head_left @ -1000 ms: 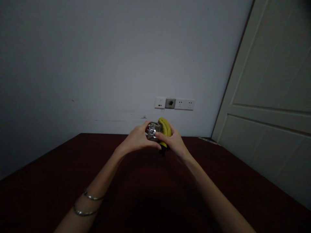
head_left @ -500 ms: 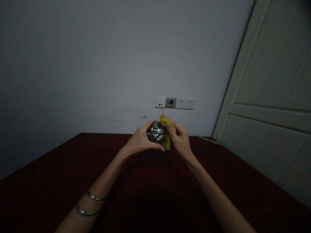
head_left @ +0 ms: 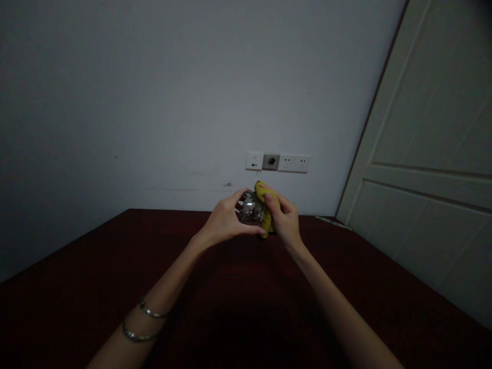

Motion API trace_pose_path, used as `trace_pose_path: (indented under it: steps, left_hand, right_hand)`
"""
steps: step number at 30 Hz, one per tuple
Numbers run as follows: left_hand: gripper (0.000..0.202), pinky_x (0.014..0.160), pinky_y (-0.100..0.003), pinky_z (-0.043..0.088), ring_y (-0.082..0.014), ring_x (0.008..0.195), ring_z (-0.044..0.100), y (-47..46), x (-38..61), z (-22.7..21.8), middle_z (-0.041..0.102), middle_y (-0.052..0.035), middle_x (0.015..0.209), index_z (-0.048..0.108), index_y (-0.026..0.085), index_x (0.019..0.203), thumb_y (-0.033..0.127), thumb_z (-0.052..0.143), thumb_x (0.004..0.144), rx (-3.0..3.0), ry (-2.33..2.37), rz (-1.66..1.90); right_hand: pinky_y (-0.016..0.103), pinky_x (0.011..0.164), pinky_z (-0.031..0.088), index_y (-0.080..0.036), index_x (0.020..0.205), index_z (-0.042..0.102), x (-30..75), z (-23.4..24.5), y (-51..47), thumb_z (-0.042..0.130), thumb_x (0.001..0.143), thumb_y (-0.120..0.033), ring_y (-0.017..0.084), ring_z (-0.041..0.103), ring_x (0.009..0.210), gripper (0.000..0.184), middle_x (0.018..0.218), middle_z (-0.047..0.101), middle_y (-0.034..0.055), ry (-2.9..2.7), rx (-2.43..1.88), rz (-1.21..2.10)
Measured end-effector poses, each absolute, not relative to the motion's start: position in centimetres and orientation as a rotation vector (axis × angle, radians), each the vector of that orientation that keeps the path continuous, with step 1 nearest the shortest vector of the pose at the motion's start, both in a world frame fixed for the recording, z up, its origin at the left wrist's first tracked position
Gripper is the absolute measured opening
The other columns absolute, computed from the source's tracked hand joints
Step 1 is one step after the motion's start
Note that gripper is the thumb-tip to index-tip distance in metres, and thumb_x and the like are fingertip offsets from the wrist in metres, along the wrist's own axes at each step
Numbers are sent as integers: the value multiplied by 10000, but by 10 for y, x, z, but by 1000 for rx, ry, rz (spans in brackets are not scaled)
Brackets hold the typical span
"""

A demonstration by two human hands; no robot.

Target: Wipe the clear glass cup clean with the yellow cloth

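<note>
Between thumb and fingers, my left hand (head_left: 225, 221) grips a small clear glass (head_left: 251, 209), tipped sideways above the table, its surface full of reflections. A folded yellow cloth (head_left: 266, 221) is bunched in my right hand (head_left: 285, 218), thumb on top. The cloth presses against the right end of the glass and covers that end, so its rim is hidden. Both hands are closed and held close together in front of me.
The dark red table (head_left: 115, 287) spreads beneath my arms and reaches the pale wall (head_left: 172, 102). Sockets (head_left: 294, 163) sit low on that wall. To the right stands a light panelled door (head_left: 434, 154). A thin flat strip (head_left: 332, 222) lies at the table's far right edge.
The glass has turned slightly in my left hand and shifted a little to the right. The yellow cloth stays against its end, moved only slightly.
</note>
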State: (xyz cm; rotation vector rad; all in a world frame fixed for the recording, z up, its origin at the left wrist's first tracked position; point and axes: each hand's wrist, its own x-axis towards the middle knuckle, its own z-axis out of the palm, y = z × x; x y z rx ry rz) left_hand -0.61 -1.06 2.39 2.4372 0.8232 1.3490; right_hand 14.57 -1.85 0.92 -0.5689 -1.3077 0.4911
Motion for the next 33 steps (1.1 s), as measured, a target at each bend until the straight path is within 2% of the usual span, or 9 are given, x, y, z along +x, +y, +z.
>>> trace_pose_path:
  steps: [3, 10, 15, 18, 23, 26, 31, 33]
  left_hand:
    - [809, 891, -391, 482, -244, 987, 615, -9, -5, 23, 643, -92, 1092, 498, 165, 1192, 434, 819, 500, 2414, 832, 1330]
    - [806, 902, -404, 479, -260, 1055, 589, -8, -5, 23, 608, -120, 1176, 462, 152, 1245, 406, 796, 556, 2335, 856, 1422]
    - [885, 991, -422, 428, -268, 1144, 539, -11, -7, 23, 561, -126, 1254, 447, 166, 1268, 420, 826, 510, 2456, 721, 1420]
    - [903, 1012, -426, 412, -269, 1160, 527, -11, -7, 22, 548, -127, 1272, 440, 169, 1281, 417, 831, 505, 2524, 687, 1410]
    - [868, 1037, -408, 384, -264, 1209, 484, -3, -10, 20, 506, -153, 1314, 406, 139, 1311, 359, 804, 573, 2642, 690, 1433]
    - [802, 1003, -401, 413, -254, 1183, 501, -1, -10, 18, 512, -153, 1293, 389, 138, 1318, 296, 764, 627, 2678, 702, 1432]
    - [874, 986, -458, 412, -299, 1170, 506, -7, -7, 19, 522, -153, 1282, 397, 168, 1313, 460, 780, 583, 2728, 795, 1367]
    - [876, 981, -468, 412, -309, 1172, 503, -8, -6, 19, 522, -149, 1285, 409, 182, 1306, 471, 783, 568, 2720, 821, 1339]
  right_hand:
    - [437, 993, 440, -241, 980, 709, 145, 10, -18, 622, 777, -427, 219, 630, 1054, 289, 1102, 696, 38, -1249, -603, 554]
    - [427, 1075, 347, -292, 1002, 700, 142, 14, -34, 616, 803, -323, 201, 503, 1230, 218, 1256, 607, 8, -1465, -587, 252]
    - [409, 933, 486, -230, 957, 713, 145, 12, -21, 592, 798, -425, 217, 645, 1011, 279, 1062, 711, 37, -1269, -643, 419]
    - [402, 854, 526, -215, 943, 712, 148, 12, -17, 580, 800, -445, 218, 670, 926, 301, 995, 729, 42, -1232, -648, 490]
    - [415, 1004, 432, -274, 963, 711, 150, 15, -36, 633, 791, -316, 214, 589, 1117, 194, 1183, 653, 23, -1507, -573, 155]
    - [416, 1020, 418, -271, 972, 711, 149, 16, -43, 663, 769, -255, 215, 568, 1146, 209, 1257, 604, 33, -1668, -548, -23]
    - [425, 988, 449, -272, 939, 718, 150, 17, -33, 642, 789, -283, 211, 613, 1076, 169, 1087, 696, 26, -1489, -629, 87]
    - [429, 976, 459, -267, 923, 722, 150, 17, -31, 643, 787, -293, 213, 625, 1056, 160, 1028, 717, 26, -1463, -653, 128]
